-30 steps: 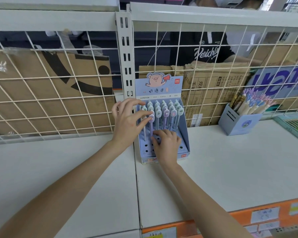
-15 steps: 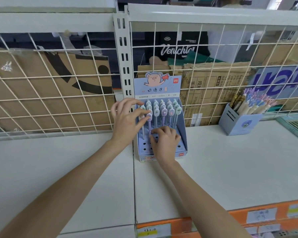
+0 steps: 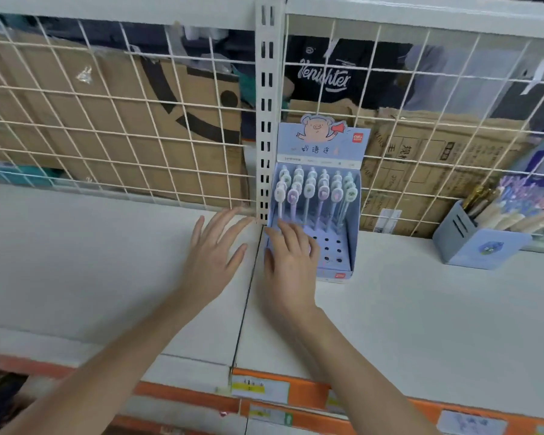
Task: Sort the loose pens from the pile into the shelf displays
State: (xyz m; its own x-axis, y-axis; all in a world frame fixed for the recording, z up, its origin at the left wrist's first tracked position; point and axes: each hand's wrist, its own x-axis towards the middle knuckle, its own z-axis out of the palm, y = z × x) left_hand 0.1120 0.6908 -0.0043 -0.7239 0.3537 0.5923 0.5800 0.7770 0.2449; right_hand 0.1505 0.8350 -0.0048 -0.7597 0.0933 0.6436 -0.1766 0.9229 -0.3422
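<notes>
White shelf boards (image 3: 421, 309) run below a white wire grid (image 3: 107, 120), behind which brown cardboard cartons (image 3: 76, 120) and a person's dark printed shirt (image 3: 327, 76) show only in pieces. Against the grid stands a pale blue cardboard pen display with a pig cartoon on its header (image 3: 322, 142); its round-capped pens (image 3: 314, 191) fill six columns, but the back rows overlap and blur, so their total cannot be counted. Empty holes show in the tray's front right. The right hand (image 3: 291, 262) lies flat, fingers spread, over the tray's front left, hiding whatever is beneath it. The left hand (image 3: 215, 249) is open and empty, beside the display near the slotted upright (image 3: 266, 120). One blue-grey pen cup (image 3: 478, 243), cut off at the right edge, holds blurred pens.
</notes>
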